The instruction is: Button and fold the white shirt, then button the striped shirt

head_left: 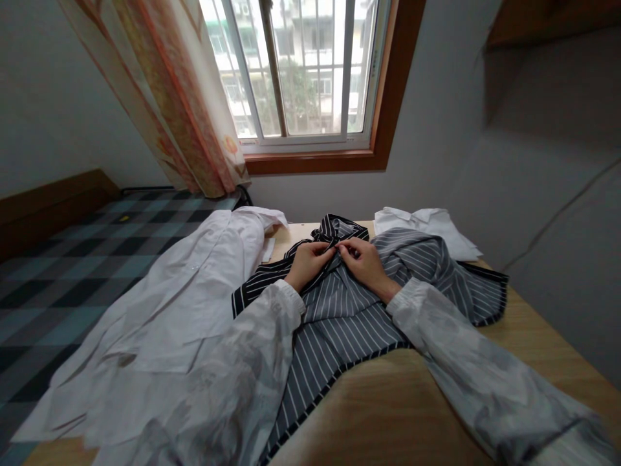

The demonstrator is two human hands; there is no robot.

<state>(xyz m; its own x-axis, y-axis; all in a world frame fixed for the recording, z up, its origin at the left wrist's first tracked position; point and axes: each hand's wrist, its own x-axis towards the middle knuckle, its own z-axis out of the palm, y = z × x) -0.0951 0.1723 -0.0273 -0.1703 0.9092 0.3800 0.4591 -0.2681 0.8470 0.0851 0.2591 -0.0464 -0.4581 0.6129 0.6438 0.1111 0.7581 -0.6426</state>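
A dark striped shirt (347, 330) lies spread on the wooden table, its grey inner side showing over much of it. Near its collar (354, 228), at the far end, both hands meet. My left hand (310, 262) pinches the black striped cloth with thumb and forefinger. Close against it, my right hand (365, 262) has its fingers closed on the same bit of the shirt. Whatever small part sits between the fingertips is too small to make out. Pale, loose sleeves cover both forearms.
A white shirt (194, 291) lies along the left side of the table (543, 343). Folded white cloth (427, 226) sits at the back right. A bed with a checked cover (43, 285) stands left; a curtain (179, 97) hangs by the window (310, 71).
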